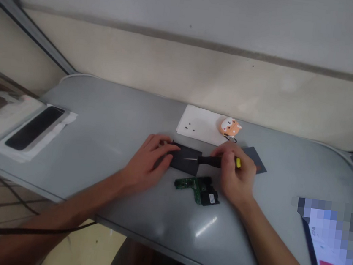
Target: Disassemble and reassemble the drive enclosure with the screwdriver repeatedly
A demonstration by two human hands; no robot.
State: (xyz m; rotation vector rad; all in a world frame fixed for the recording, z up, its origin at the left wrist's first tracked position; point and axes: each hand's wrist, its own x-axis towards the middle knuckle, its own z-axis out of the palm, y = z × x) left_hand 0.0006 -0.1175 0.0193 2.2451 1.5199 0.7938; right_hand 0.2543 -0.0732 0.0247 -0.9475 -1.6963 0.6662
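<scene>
My left hand (152, 159) grips the left end of a thin black rectangular case (187, 163), fingers over the far edge and thumb at the near side. In my right hand (238, 171) is a screwdriver (211, 161) with a black handle and a yellow end. It is held nearly level, its thin shaft pointing left over the case; whether the tip touches cannot be made out. Just in front of the case lies a green circuit board (191, 185) with a black part attached. A dark flat panel (253, 156) is partly hidden behind my right hand.
White paper (200, 120) at the back carries several tiny dark screws (189, 127) and an orange animal-faced pouch (230, 127) with a clip. A dark phone-like slab (35, 129) lies on white paper at left. A lit screen (326, 243) stands at right. Dark cables (40, 231) cross lower left.
</scene>
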